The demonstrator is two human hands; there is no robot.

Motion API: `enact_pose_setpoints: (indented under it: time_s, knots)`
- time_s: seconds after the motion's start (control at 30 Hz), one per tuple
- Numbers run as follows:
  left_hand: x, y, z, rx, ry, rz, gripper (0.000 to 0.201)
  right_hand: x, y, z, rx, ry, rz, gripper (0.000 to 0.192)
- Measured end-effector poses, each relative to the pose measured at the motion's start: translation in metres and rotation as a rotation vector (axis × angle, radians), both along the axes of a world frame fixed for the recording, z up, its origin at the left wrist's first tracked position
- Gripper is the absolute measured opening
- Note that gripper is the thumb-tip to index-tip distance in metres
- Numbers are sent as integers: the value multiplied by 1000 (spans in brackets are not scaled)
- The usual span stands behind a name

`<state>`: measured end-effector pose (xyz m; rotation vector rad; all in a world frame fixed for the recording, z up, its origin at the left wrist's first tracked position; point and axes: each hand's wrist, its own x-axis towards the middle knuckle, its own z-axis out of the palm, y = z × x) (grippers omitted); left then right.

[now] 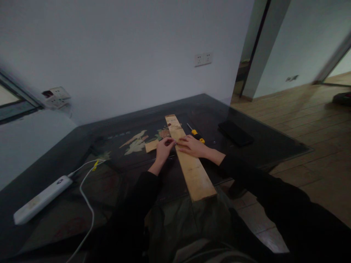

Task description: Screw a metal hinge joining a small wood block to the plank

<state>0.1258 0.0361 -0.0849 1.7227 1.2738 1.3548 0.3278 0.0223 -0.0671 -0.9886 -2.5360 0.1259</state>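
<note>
A long wooden board (193, 170) lies lengthwise on the dark table, its near end jutting past the edge toward my lap. My left hand (164, 148) is at the board's left edge, thumb and fingertips pinched around something small and shiny, too small to name. Across the middle of the board rests my right hand (193, 146), fingers stretched out flat, fingertips close to those of the left. A small wooden piece (151, 146) lies just left of my left hand. Beyond my right hand is a screwdriver (197, 136) with a yellow and black handle.
At the right of the table (131, 128) lies a flat black object (236, 133), perhaps a phone. A white power strip (42, 199) and its white cable (89, 204) occupy the left side. The wall with a socket (203, 59) stands behind the table.
</note>
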Motion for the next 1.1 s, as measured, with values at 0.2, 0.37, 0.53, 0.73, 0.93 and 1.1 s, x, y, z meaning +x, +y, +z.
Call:
enact_pose_setpoints:
  time_s: [0.2, 0.37, 0.53, 0.73, 0.93, 1.1]
  knots:
    - [-1, -3, 2, 24, 67, 1, 12, 1, 1, 0, 0, 10, 13, 49]
    - [-1, -4, 4, 44, 138, 10, 9, 0, -1, 1, -8, 2, 3, 49]
    - [-1, -5, 5, 70, 203, 0, 9, 9, 5, 6, 36, 104, -149, 44]
    - [-1, -5, 4, 66, 242, 13, 10, 37, 12, 13, 9, 38, -529, 40]
    - [-2, -4, 4, 68, 246, 15, 10, 40, 10, 4, -45, -137, -643, 55]
    - [-2, -4, 4, 78, 260, 17, 10, 33, 7, 1, -60, -171, -640, 53]
